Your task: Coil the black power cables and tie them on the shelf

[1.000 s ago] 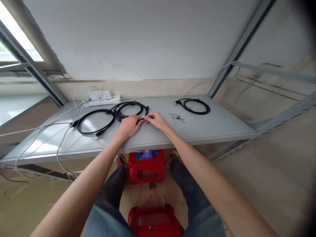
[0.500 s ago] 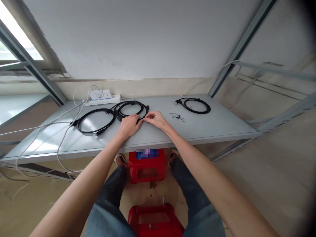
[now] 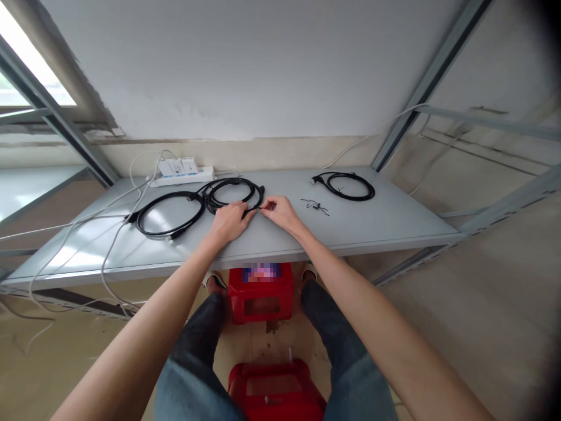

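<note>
Left hand (image 3: 228, 220), right hand (image 3: 280, 211) grip: pinching black cable (image 3: 231, 196) | coil flat, plug-end pointing right

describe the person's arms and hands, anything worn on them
Both arms are bare from the bottom edge of the picture up to the hands: no sleeves in view, no gloves. The left hand and right hand show no watch, band or ring that can be made out. Dark blue jeans cover the legs below.
</note>
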`<state>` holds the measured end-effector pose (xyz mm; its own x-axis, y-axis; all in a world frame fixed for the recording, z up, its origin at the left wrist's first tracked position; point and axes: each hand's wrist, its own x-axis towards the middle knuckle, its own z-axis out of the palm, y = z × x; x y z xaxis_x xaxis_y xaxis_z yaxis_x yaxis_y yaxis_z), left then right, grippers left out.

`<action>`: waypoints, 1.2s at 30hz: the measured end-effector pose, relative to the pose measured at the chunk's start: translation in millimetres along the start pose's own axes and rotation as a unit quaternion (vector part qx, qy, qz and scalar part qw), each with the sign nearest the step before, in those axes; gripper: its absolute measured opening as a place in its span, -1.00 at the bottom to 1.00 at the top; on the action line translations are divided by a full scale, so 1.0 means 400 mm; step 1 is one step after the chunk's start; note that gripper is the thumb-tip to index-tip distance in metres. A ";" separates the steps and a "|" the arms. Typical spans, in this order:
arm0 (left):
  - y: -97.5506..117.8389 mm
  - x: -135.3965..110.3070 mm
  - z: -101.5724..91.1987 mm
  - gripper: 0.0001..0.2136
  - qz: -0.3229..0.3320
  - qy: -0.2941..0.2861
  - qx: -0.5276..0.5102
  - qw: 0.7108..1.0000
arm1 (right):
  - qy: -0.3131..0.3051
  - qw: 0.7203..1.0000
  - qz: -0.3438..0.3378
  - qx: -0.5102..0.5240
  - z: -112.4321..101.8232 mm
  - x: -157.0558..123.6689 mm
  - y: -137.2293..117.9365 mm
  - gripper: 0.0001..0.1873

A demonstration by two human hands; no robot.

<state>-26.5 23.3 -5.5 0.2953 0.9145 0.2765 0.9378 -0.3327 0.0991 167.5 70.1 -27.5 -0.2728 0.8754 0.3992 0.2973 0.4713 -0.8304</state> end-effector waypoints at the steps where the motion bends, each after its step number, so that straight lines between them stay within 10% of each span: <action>1: 0.000 0.000 0.001 -0.56 0.001 0.000 0.001 1.000 | 0.005 1.000 -0.005 -0.009 0.000 -0.001 -0.001 -0.97; 15: 0.005 -0.001 -0.002 -0.58 0.001 0.003 0.012 1.000 | 0.003 0.910 -0.134 -0.393 0.020 -0.049 -0.075 -0.78; 20: 0.002 0.000 0.000 -0.62 0.005 0.004 0.010 1.000 | -0.016 0.944 -0.098 -0.314 0.017 -0.039 -0.077 -0.92; 25: 0.001 0.001 0.001 -0.58 0.005 0.003 0.008 1.000 | -0.013 0.995 0.005 -0.103 0.007 -0.014 -0.043 -0.53; 36: 0.002 0.000 -0.002 -0.57 -0.003 -0.005 -0.006 1.000 | -0.066 0.998 0.015 -0.005 -0.002 -0.003 -0.029 -0.68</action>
<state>-25.9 22.8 -4.5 0.2914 0.9190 0.2655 0.9372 -0.3298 0.1132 165.0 63.9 -18.2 -0.3821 0.8673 0.3190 0.3168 0.4472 -0.8365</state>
